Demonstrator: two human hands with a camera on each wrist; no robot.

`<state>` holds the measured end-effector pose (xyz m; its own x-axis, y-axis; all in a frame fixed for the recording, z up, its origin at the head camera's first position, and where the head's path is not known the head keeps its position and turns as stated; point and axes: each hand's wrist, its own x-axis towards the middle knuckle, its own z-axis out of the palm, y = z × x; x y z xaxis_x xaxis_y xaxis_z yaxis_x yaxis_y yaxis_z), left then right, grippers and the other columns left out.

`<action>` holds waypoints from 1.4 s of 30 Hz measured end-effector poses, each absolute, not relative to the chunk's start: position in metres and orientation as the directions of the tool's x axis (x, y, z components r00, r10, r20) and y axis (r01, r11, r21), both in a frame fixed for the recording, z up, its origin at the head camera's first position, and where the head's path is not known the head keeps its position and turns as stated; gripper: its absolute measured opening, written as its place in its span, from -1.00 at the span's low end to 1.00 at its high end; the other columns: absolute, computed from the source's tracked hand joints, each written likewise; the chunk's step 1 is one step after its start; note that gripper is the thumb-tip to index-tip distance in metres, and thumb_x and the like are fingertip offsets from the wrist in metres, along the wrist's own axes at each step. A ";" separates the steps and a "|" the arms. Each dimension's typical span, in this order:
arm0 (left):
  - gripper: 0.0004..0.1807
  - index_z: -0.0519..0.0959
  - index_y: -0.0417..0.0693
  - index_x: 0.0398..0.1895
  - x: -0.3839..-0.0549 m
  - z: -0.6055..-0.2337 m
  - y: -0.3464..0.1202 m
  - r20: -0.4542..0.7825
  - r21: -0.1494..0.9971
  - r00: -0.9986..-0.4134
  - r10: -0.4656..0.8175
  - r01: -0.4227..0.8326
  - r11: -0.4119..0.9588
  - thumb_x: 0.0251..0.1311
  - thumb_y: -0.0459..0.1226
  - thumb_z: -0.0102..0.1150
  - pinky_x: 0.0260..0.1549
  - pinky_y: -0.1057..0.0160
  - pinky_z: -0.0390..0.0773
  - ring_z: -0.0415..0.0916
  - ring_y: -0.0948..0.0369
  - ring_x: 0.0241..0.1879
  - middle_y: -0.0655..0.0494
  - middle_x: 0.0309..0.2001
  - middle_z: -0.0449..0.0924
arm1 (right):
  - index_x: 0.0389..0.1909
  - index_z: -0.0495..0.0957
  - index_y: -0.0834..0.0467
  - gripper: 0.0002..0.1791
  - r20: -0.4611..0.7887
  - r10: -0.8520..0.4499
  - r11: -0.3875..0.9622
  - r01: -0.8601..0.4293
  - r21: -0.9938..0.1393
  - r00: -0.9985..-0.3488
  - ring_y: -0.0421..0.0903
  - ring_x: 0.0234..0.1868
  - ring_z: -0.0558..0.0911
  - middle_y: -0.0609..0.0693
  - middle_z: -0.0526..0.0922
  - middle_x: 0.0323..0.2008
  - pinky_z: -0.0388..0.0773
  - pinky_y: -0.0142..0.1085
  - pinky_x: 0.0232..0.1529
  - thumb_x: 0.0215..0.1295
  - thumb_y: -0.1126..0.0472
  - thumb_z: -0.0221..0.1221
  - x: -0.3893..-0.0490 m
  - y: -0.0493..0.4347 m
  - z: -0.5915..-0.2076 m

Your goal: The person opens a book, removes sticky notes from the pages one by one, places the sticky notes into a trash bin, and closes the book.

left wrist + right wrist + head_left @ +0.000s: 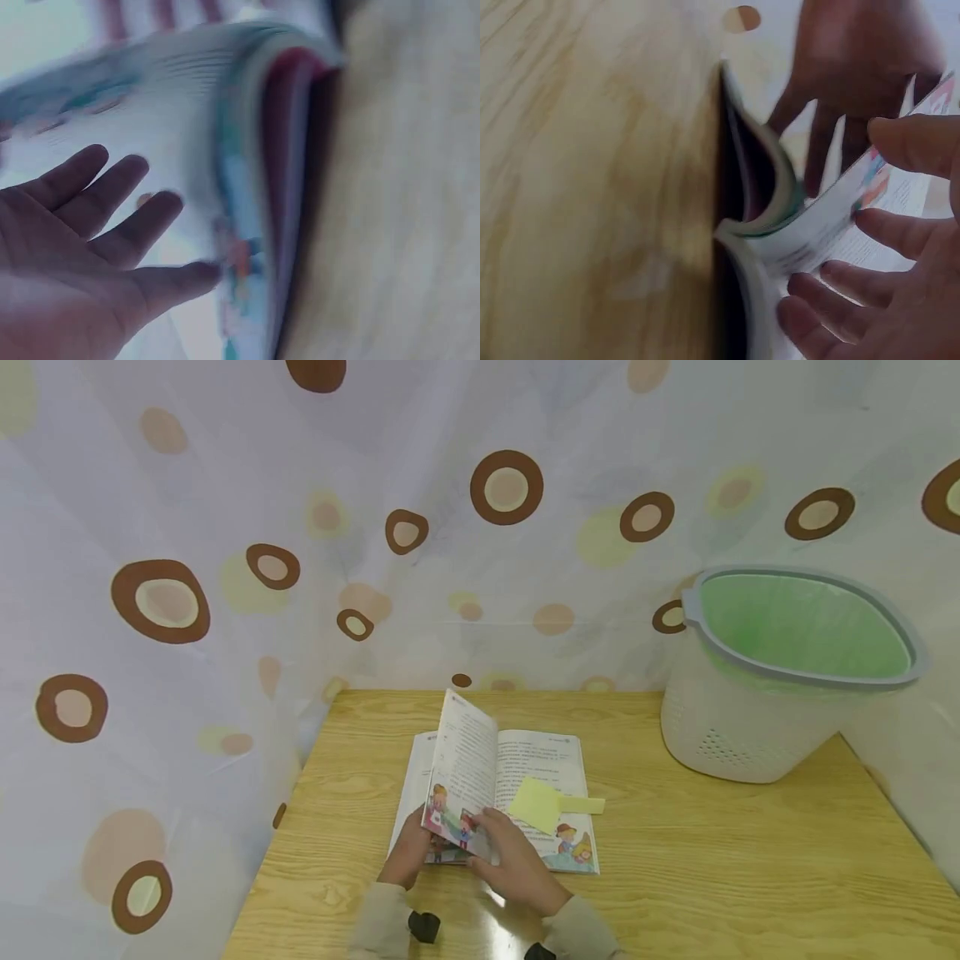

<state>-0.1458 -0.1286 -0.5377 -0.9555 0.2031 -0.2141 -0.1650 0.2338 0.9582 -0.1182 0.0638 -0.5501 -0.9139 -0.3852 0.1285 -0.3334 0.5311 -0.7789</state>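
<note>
An open illustrated book point(542, 747) lies on the table, with one page point(467, 743) standing raised from its left half. My left hand point(407, 852) is at the book's lower left, behind the raised page. Its fingers point(142, 225) are spread and nearly straight beside the paper in the left wrist view. My right hand point(513, 864) is at the front of that page near its lower edge. In the right wrist view its thumb overlaps the page's edge and the other fingers point(900, 232) extend loosely along the printed side. A yellow sticky note point(536, 804) lies on the right page.
A second, narrow yellow paper strip point(582, 805) sticks out past the book's right edge. A tall white basket point(738, 727) with a grey rim and green inside stands at the back right of the wooden table point(330, 793). A dotted curtain point(450, 410) hangs behind.
</note>
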 end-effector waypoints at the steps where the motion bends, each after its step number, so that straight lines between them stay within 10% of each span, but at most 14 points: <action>1: -0.31 0.35 -0.29 0.35 -0.146 -0.534 -0.132 -0.213 0.966 -0.959 0.185 -0.178 0.190 0.56 0.07 -0.48 0.26 -0.14 0.46 0.47 0.09 0.10 -0.26 0.10 0.50 | 0.30 0.38 0.31 -0.38 0.123 -0.397 0.550 -0.343 -0.761 -0.909 0.40 0.36 0.37 0.41 0.34 0.37 0.36 0.31 0.31 0.27 0.13 0.24 -0.117 0.064 -0.553; 5: -0.23 0.30 -0.30 0.40 -0.147 -0.525 -0.142 -0.179 0.971 -0.982 0.063 -0.166 0.174 0.53 0.16 -0.46 0.35 -0.15 0.38 0.45 -0.01 0.23 -0.29 0.27 0.44 | 0.30 0.38 0.31 -0.37 0.099 -0.416 0.609 -0.358 -0.708 -0.904 0.41 0.34 0.39 0.41 0.31 0.38 0.38 0.29 0.31 0.24 0.16 0.25 -0.116 0.065 -0.561; 10: -0.46 0.39 -0.25 0.32 -0.150 -0.516 -0.137 0.112 0.779 -0.990 -0.090 0.031 0.626 0.38 -0.13 0.10 0.23 -0.22 0.46 0.40 -0.20 0.27 -0.27 0.29 0.43 | 0.33 0.39 0.26 -0.36 0.099 -0.417 0.617 -0.361 -0.699 -0.903 0.38 0.35 0.39 0.37 0.28 0.42 0.38 0.27 0.32 0.23 0.21 0.25 -0.116 0.065 -0.564; 14: -0.49 0.50 -0.26 0.19 -0.155 -0.517 -0.115 0.368 0.449 -0.921 0.126 0.295 0.843 0.13 -0.33 0.24 0.30 -0.16 0.42 0.39 -0.19 0.29 -0.24 0.27 0.47 | 0.32 0.41 0.27 -0.45 0.119 -0.426 0.624 -0.386 -0.680 -0.897 0.36 0.33 0.41 0.36 0.29 0.42 0.39 0.27 0.30 0.28 0.32 0.14 -0.114 0.067 -0.566; 18: -0.58 0.60 -0.18 0.06 -0.159 -0.531 -0.092 0.359 0.336 -0.834 0.419 0.535 0.775 0.08 -0.43 0.10 0.28 -0.10 0.48 0.45 -0.15 0.27 -0.15 0.22 0.56 | 0.32 0.36 0.38 -0.47 0.134 -0.442 0.592 -0.400 -0.700 -0.887 0.38 0.39 0.34 0.40 0.29 0.41 0.31 0.28 0.36 0.31 0.48 -0.07 -0.112 0.073 -0.567; 25: -0.47 0.43 -0.17 0.31 -0.149 -0.555 -0.081 0.034 0.340 -0.920 0.390 0.377 0.861 0.30 -0.15 0.06 0.30 -0.32 0.37 0.22 -0.09 0.47 -0.06 0.47 0.30 | 0.18 0.45 0.42 -0.59 0.064 -0.409 0.595 -0.320 -0.737 -0.910 0.27 0.37 0.41 0.32 0.42 0.31 0.34 0.17 0.38 0.36 0.47 -0.13 -0.105 0.087 -0.566; 42: 0.08 0.21 -0.02 0.50 -0.137 -0.573 -0.064 0.004 0.284 -0.978 0.208 0.200 0.938 -0.05 0.24 0.37 0.45 -0.34 0.10 -0.03 -0.21 0.55 -0.03 0.59 0.03 | 0.02 0.59 0.34 -0.65 0.100 -0.339 0.630 -0.305 -0.715 -0.936 0.31 0.25 0.49 0.28 0.54 0.21 0.41 0.26 0.28 0.23 0.35 0.10 -0.099 0.120 -0.573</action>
